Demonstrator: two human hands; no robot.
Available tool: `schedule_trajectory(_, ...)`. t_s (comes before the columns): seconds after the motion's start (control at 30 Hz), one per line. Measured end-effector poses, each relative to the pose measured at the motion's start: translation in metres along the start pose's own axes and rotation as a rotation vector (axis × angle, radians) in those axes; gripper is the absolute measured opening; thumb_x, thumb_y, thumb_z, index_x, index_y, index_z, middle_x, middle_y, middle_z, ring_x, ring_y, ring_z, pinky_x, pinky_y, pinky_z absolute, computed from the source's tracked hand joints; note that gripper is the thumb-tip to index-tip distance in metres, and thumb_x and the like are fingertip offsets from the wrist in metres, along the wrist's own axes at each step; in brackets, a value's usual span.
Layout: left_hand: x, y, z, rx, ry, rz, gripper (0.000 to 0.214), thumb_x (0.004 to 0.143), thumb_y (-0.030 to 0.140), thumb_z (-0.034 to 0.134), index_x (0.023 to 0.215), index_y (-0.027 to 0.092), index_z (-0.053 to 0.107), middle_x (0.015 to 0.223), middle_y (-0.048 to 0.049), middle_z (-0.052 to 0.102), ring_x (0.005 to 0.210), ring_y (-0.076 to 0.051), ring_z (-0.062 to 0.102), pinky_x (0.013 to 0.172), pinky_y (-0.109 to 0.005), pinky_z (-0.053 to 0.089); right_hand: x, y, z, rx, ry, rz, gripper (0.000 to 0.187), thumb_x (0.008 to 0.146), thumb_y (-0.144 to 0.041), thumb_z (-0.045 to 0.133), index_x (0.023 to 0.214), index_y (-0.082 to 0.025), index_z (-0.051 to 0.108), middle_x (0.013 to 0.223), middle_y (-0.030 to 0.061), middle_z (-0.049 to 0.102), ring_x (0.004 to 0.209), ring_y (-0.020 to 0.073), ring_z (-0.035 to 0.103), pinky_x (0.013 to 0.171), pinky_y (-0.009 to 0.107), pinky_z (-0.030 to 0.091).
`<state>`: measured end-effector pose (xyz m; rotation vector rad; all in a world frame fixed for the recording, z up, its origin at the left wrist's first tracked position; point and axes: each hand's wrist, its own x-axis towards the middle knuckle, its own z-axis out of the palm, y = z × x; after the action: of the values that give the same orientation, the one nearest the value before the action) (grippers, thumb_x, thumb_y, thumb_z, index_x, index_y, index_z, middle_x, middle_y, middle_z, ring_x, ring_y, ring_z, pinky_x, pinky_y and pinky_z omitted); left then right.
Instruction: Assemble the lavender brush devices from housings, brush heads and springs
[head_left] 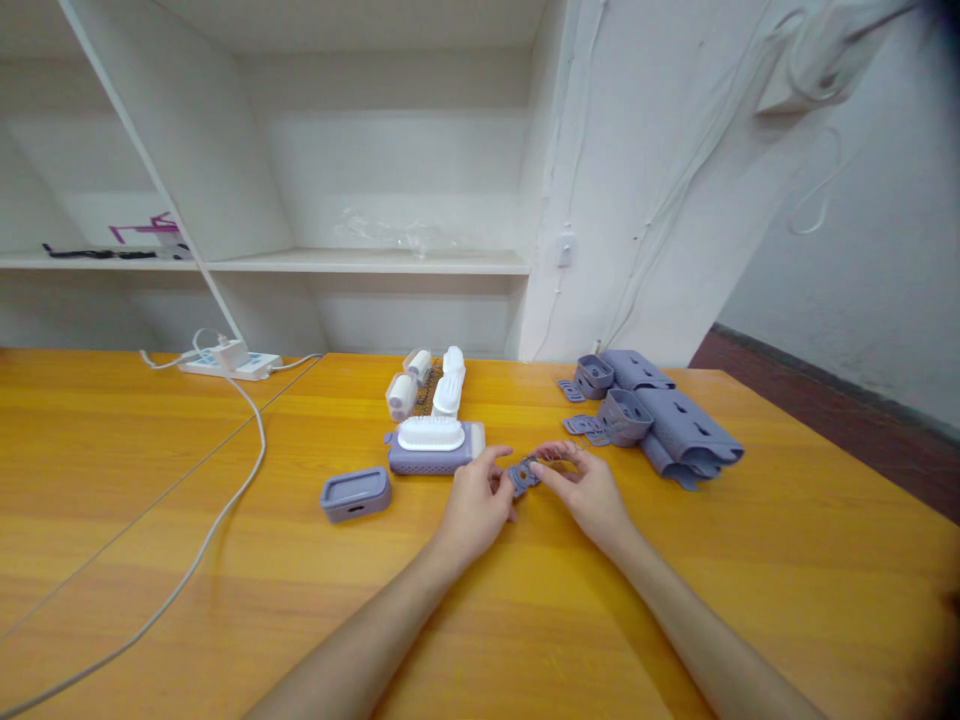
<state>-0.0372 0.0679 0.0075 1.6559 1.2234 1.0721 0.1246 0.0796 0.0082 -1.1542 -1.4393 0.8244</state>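
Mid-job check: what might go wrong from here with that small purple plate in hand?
The small purple plate is pinched between the fingers of the left hand and right hand, so it might slip if either grip loosens.
The left hand sits close to the purple case, so a stray knuckle could nudge it.

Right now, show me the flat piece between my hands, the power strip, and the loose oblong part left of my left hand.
Flat piece (517,482): head view, its face beside the hole.
Power strip (257,367): head view, white casing right of the plug.
Loose oblong part (356,487): head view, its recessed top.
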Motion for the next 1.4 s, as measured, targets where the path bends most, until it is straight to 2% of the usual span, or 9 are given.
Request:
schedule_trajectory(0.13,0.001,-0.001,0.000,-0.179,-0.043,-0.064,0.034,0.082,0.023,0.044,0.114,0.017,0.051,0.068,-0.0010,0.063,0.047,-0.012,0.062,0.035,-0.016,0.039,-0.002,0.000,0.002,-0.025,-0.023,0.008,0.023,0.070,-0.036,0.069,0.080,-0.017,0.061,0.082,0.0059,0.064,0.082,0.0208,0.061,0.069,0.031,0.053)
schedule_trajectory(0.3,0.003,-0.005,0.001,-0.239,-0.061,-0.116,0.034,0.083,0.029,0.043,0.110,0.013,0.057,0.061,-0.0037,0.063,0.051,-0.016,0.064,0.034,-0.019,0.044,-0.004,-0.002,0.003,-0.134,-0.007,-0.025,0.036,0.073,-0.035,0.066,0.105,-0.020,0.057,0.087,0.0049,0.066,0.083,0.0207,0.062,0.071,0.033,0.050)
schedule_trajectory(0.47,0.005,-0.007,0.002,-0.296,-0.060,-0.149,0.032,0.081,0.029,0.049,0.104,0.010,0.061,0.061,-0.0056,0.065,0.051,-0.015,0.064,0.040,-0.022,0.050,-0.003,-0.003,0.000,-0.301,0.042,-0.101,0.023,0.072,-0.038,0.067,0.083,-0.018,0.061,0.084,0.0055,0.066,0.081,0.0217,0.061,0.074,0.035,0.046)
schedule_trajectory(0.63,0.003,0.000,0.000,-0.315,-0.076,-0.156,0.031,0.074,0.033,0.062,0.095,0.009,0.062,0.058,-0.0053,0.065,0.045,-0.013,0.060,0.039,-0.020,0.048,-0.003,-0.002,0.002,-0.199,0.085,-0.125,0.029,0.072,-0.039,0.068,0.088,-0.018,0.056,0.081,0.0039,0.065,0.078,0.0197,0.061,0.077,0.035,0.045)
schedule_trajectory(0.8,0.003,0.003,-0.001,-0.336,-0.063,-0.168,0.030,0.072,0.033,0.065,0.091,0.009,0.061,0.056,-0.0043,0.064,0.044,-0.012,0.059,0.040,-0.020,0.047,-0.004,-0.003,0.004,-0.133,0.043,-0.100,0.028,0.070,-0.039,0.069,0.081,-0.018,0.055,0.076,0.0035,0.062,0.074,0.0194,0.060,0.073,0.033,0.048)
schedule_trajectory(0.93,0.004,0.003,-0.001,-0.350,-0.025,-0.192,0.027,0.074,0.028,0.062,0.093,0.009,0.059,0.055,-0.0025,0.062,0.042,-0.012,0.058,0.039,-0.021,0.048,-0.006,-0.001,-0.001,-0.086,-0.094,-0.102,0.036,0.075,-0.031,0.066,0.106,-0.019,0.053,0.086,0.0049,0.065,0.081,0.0199,0.063,0.078,0.036,0.049)
schedule_trajectory(1.03,0.005,0.004,-0.001,-0.353,0.022,-0.209,0.030,0.075,0.026,0.061,0.099,0.008,0.057,0.057,-0.0026,0.062,0.045,-0.013,0.059,0.039,-0.021,0.048,-0.006,0.000,-0.005,-0.119,-0.180,-0.134,0.041,0.073,-0.023,0.065,0.113,-0.020,0.053,0.099,0.0070,0.066,0.090,0.0208,0.062,0.085,0.038,0.047)
schedule_trajectory(1.2,0.007,0.002,-0.001,-0.348,0.036,-0.206,0.039,0.075,0.025,0.060,0.109,0.007,0.054,0.060,-0.0030,0.062,0.047,-0.013,0.059,0.039,-0.021,0.048,-0.006,-0.005,-0.005,-0.245,-0.201,-0.173,0.026,0.073,-0.022,0.064,0.099,-0.021,0.064,0.096,0.0060,0.066,0.089,0.0203,0.062,0.081,0.035,0.049)
schedule_trajectory(1.4,0.008,-0.002,0.001,-0.299,0.012,-0.174,0.033,0.075,0.026,0.060,0.103,0.008,0.059,0.058,-0.0023,0.061,0.048,-0.012,0.059,0.040,-0.019,0.047,-0.004,-0.006,-0.001,-0.281,-0.131,-0.169,0.017,0.074,-0.029,0.065,0.088,-0.020,0.067,0.088,0.0052,0.067,0.083,0.0195,0.062,0.077,0.034,0.050)
